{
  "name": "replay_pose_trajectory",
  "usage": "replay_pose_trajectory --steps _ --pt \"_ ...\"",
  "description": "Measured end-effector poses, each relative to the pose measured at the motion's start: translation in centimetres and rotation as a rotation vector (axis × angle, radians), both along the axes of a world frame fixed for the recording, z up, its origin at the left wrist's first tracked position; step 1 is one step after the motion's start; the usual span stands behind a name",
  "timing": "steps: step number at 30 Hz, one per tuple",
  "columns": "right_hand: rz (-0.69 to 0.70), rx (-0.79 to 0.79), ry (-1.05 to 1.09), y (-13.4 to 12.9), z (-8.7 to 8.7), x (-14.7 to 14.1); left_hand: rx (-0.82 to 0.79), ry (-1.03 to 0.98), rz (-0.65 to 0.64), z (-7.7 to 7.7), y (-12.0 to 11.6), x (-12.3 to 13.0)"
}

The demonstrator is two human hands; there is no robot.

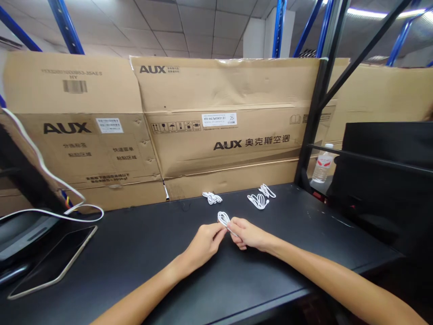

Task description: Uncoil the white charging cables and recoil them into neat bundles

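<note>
A looped white cable (pixel 223 218) is held between my two hands over the black table. My right hand (pixel 246 233) is closed around the bundle, its loops sticking out past the fingers to the upper left. With thumb and fingers pinched, my left hand (pixel 207 240) grips the cable at its left side. Beyond my hands lies a coiled white cable bundle (pixel 212 197). Farther right are another coiled cable (pixel 258 201) and a smaller coil (pixel 268 191) touching or close beside it.
Cardboard sheets (pixel 189 158) stand along the back of the black table (pixel 142 253). At left lie a tablet-like device (pixel 54 264) and a loose white cord (pixel 86 220). A black rack post (pixel 313 117) and a water bottle (pixel 323 166) stand at right.
</note>
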State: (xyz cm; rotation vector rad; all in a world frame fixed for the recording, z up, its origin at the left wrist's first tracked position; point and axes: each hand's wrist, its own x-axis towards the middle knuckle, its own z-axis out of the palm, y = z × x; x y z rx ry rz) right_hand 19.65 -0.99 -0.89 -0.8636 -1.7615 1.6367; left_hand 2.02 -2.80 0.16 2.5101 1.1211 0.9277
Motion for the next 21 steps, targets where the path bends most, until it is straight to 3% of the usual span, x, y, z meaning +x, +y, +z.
replay_pose_trajectory --steps 2,5,6,8,11,13,16,21 --pt "-0.033 0.128 -0.015 0.4 0.1 0.1 -0.014 -0.002 -0.001 -0.1 0.1 -0.1" --pt "-0.207 0.367 -0.055 1.0 0.4 0.6 0.091 0.026 0.009 -0.4 0.3 -0.4" --pt "-0.26 0.357 -0.058 1.1 0.6 0.8 0.165 0.051 0.015 -0.5 0.4 -0.6" --pt "-0.258 0.169 -0.051 1.3 0.9 1.3 0.347 0.146 0.015 -0.7 0.4 -0.9" --pt "-0.055 -0.171 0.002 1.2 1.1 1.7 0.622 0.364 -0.031 -0.8 0.4 -1.1" --pt "0.029 -0.264 0.065 1.1 1.1 1.6 0.745 0.463 -0.081 -0.9 0.3 -1.0" --pt "0.014 -0.262 0.123 1.0 1.1 1.1 0.816 0.521 -0.099 -0.9 0.2 -0.7" --pt "-0.109 0.008 0.101 0.5 1.0 0.7 0.715 0.573 -0.033 -0.7 0.3 -0.7"
